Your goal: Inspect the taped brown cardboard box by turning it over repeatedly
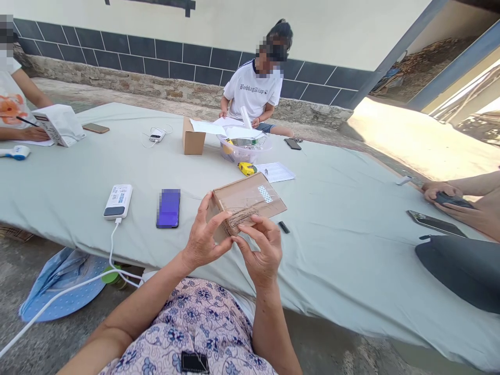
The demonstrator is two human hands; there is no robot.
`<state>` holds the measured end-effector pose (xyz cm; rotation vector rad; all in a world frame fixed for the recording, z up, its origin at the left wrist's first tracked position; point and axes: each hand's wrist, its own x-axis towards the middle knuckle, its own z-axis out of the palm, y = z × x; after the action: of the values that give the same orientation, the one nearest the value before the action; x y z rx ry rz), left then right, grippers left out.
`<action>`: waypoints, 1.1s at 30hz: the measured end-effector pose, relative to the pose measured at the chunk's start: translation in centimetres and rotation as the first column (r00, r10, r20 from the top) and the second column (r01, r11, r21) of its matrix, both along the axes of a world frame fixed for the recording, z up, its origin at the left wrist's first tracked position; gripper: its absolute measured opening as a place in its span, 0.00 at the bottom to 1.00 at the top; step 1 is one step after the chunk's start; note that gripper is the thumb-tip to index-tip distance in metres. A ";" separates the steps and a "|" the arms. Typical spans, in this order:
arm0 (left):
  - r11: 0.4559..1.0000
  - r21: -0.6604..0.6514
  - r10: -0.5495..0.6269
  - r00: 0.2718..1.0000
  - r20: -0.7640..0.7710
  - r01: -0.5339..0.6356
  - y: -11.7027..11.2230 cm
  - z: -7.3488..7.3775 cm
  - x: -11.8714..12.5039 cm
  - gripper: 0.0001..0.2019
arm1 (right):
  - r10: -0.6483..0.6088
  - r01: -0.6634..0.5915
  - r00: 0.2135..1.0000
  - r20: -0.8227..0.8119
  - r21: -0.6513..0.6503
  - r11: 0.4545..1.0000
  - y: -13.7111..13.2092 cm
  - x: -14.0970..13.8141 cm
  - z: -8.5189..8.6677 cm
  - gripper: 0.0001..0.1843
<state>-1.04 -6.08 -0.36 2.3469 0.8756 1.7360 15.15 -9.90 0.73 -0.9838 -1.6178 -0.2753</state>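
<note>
1. Outdoors in a paved yard, a low desk (351,245) under a pale grey-green sheet fills the middle of the frame. A cream wall with a band of dark tiles runs behind it.
2. Lower centre, the cardboard parcel (250,200) is held up just above the desk, near its front edge, tilted with its far end higher.
3. It is flat and brown, its top glossy under clear tape. A small white label with blue dots sits towards its far right corner, and brownish twine is bunched around its near end.
4. The left hand (203,237) has its grip closed on the parcel's near left end, fingers up the side and thumb at the twine.
5. The right hand (260,250) keeps a narrow fingertip grip, pinched on the twine at the parcel's near edge.
6. Left of the parcel lie a phone (169,208) with a purple screen and a white power bank (117,201). The power bank's white cable (111,250) drops off the desk.
7. Beyond the parcel are a yellow tape measure (247,168), a printed sheet (277,171), a clear tub (244,148) and a small cardboard box (192,138).
8. A person in a white T-shirt (253,91) sits at the far side.
9. At the right edge, another person's hand (449,200) rests on the desk over a dark object.
</note>
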 end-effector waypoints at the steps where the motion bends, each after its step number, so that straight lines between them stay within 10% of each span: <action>1: 1.000 -0.007 -0.012 1.000 0.005 0.012 0.0 0.0 0.0 0.26 | -0.013 0.013 1.000 0.000 0.001 1.000 0.1 0.2 0.0 0.09; 11: 0.992 -0.065 -0.107 0.993 0.044 0.109 0.3 -0.1 -0.9 0.27 | -0.224 0.230 0.948 -0.227 0.000 0.973 0.7 3.7 0.3 0.09; 33: 0.857 -0.413 -0.170 0.926 0.336 0.307 1.6 -1.8 -1.8 0.21 | -0.062 0.054 0.939 -0.339 -0.032 0.998 0.4 2.8 1.8 0.08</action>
<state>-2.86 -4.47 -2.20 1.7574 0.7931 1.5114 18.00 -9.53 2.51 -1.0351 -1.2801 -0.1185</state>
